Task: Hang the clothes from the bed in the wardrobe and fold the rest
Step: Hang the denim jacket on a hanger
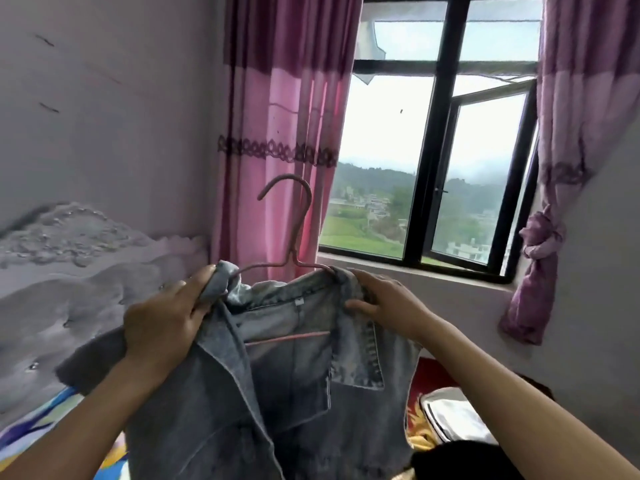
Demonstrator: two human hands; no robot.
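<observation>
The denim jacket [287,375] is held up above the bed [38,420], draped on a pink wire hanger [296,230] whose hook stands free. The left hand [166,327] grips bunched shoulder cloth, fingers curled round it. The right hand [384,306] pinches the collar over the hanger's other arm. Risk: the shoulder under the left hand looks unseated, so if it is released now the jacket would likely slide off. A white garment [450,414] lies near the bed's right edge.

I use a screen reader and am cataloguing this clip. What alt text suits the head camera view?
Two hands hold up a faded blue denim jacket on a pink wire hanger, the left hand gripping one side of the collar and the right hand the other. Behind are pink curtains, an open dark-framed window and a grey headboard.
</observation>
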